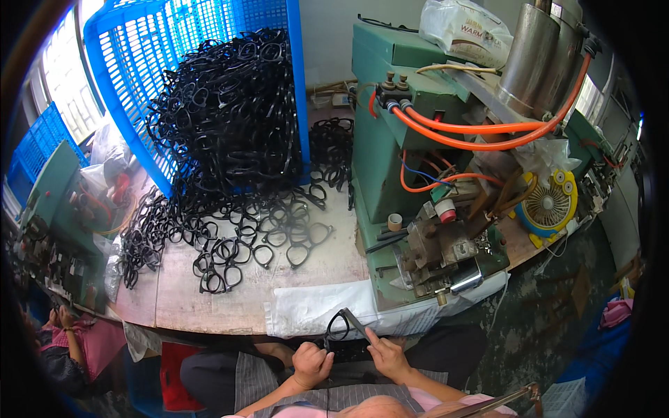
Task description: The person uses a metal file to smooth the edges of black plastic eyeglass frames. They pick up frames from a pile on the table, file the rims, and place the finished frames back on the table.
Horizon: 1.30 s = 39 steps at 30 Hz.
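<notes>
A black eyeglass frame (336, 329) is pinched in my left hand (311, 364), held over my lap just off the table's front edge. My right hand (388, 357) grips a flat dark grey strip (356, 323), its index finger stretched along it. The strip slants up to the left and meets the frame's right side. I cannot tell whether it is a tool or part of the glasses. A white cloth (317, 307) lies on the table edge just beyond both hands.
Black eyeglass frames (223, 118) spill from a tipped blue crate (132, 97) onto the table (185, 299). To the right stands a green machine (380, 132) with orange hoses (481, 129). A small yellow fan (550, 202) sits beyond it. Another person's hand (65, 317) shows far left.
</notes>
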Each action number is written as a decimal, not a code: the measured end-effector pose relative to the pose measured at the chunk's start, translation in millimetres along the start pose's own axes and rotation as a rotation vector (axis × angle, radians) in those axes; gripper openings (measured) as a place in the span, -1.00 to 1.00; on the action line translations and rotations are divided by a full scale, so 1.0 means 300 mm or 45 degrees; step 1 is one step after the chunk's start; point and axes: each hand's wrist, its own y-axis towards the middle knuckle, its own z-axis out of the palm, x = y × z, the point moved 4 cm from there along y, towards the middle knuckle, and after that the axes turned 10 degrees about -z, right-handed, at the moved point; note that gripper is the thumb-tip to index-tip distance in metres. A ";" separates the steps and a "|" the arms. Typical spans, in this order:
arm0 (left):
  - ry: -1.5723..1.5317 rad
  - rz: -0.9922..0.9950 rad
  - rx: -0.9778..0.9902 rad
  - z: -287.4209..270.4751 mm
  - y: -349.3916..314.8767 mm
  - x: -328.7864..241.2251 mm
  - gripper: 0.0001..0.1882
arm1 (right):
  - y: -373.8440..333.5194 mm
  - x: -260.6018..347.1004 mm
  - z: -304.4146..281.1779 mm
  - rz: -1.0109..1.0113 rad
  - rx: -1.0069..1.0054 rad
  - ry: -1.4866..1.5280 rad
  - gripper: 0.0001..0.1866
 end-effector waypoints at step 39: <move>-0.029 -0.373 -0.158 0.009 -0.021 0.029 -0.87 | 0.006 0.005 -0.003 -0.013 -0.004 0.002 -0.46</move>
